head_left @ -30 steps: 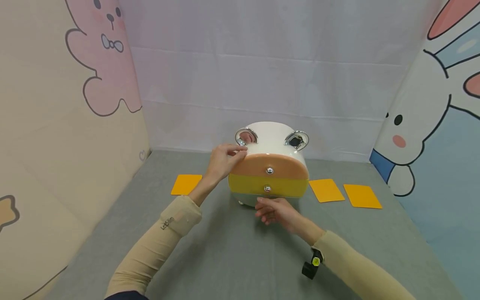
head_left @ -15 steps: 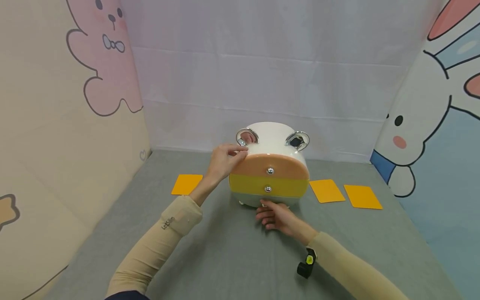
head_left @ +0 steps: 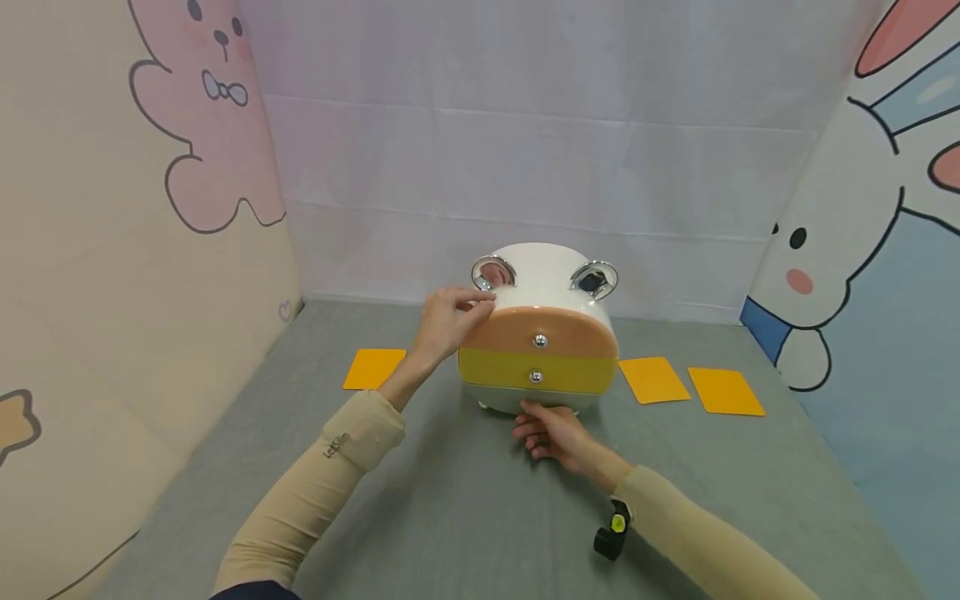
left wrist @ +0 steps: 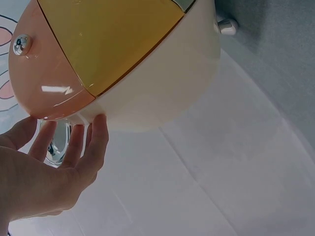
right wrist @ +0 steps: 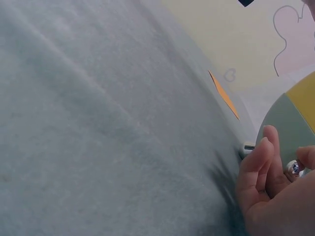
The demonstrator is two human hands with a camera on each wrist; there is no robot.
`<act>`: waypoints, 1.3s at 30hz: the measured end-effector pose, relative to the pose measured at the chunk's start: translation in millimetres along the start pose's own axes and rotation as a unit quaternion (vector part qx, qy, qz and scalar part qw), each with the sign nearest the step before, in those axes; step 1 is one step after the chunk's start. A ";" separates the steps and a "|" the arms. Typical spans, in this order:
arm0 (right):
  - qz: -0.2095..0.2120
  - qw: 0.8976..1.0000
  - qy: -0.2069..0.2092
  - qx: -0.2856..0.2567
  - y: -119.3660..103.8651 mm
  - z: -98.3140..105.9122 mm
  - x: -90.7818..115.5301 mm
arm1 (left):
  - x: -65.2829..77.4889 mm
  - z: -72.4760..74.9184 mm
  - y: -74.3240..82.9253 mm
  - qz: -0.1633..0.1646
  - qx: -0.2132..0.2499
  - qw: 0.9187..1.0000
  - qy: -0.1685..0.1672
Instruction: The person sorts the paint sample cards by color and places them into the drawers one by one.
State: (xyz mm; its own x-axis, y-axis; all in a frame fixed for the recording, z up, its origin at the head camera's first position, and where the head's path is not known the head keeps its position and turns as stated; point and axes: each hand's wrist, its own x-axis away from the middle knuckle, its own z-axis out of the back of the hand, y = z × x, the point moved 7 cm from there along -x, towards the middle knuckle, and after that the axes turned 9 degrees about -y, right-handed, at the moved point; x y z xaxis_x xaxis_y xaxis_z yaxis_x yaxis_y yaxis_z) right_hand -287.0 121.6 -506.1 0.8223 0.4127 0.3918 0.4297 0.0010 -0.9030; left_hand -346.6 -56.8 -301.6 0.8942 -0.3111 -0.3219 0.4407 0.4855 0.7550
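Note:
A small rounded drawer box (head_left: 542, 271) with a white shell stands on the table. Its front stacks an orange drawer (head_left: 495, 331), a yellow drawer (head_left: 487, 371) and a pale green drawer (head_left: 495, 398). With extended fingertips my left hand (head_left: 442, 323) rests on the shell's upper left edge, beside a chrome ring-shaped ear (head_left: 487, 273). My right hand (head_left: 557, 435), low at the front, pinches the silver knob (right wrist: 295, 168) of the green drawer between thumb and finger; the other fingers curl loosely below. That knob is hidden behind the hand in the head view.
One orange card (head_left: 367, 367) lies left of the box, and two more, a near card (head_left: 654, 381) and a farther card (head_left: 726, 392), lie to its right on the grey cloth (head_left: 480, 517). Cartoon-printed curtains surround the table.
My right hand has shifted slightly down, and its thumb and finger have come together on the green drawer's knob. My left hand stays on the box's upper left edge.

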 end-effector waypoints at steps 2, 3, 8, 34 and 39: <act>0.002 1.000 0.000 0.003 -0.6 -0.1 0.8 | 0.1 0.1 0.4 0.000 -0.001 1.000 -0.001; 0.004 1.000 0.001 0.005 -0.8 0.0 1.2 | 0.2 0.2 0.6 0.000 -0.001 1.000 0.000; 0.002 1.000 0.012 0.008 -1.2 0.6 3.1 | 0.5 0.0 1.5 -0.004 -0.005 1.000 0.000; 0.005 0.999 0.021 0.027 6.9 -4.1 14.1 | 1.2 0.3 0.9 0.008 -0.002 1.000 -0.002; 0.008 0.999 0.017 0.042 9.6 -8.2 19.2 | 2.0 -0.1 -0.1 0.006 0.000 1.000 -0.002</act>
State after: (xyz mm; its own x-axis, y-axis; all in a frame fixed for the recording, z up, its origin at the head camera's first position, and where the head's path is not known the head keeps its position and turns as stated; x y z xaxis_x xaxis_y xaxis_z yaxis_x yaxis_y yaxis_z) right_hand -264.1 122.1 -505.8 0.8414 0.3826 0.3818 0.3846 0.0725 -0.9202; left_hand -344.8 -57.3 -302.4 0.8991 -0.3082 -0.3107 0.4300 0.4900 0.7583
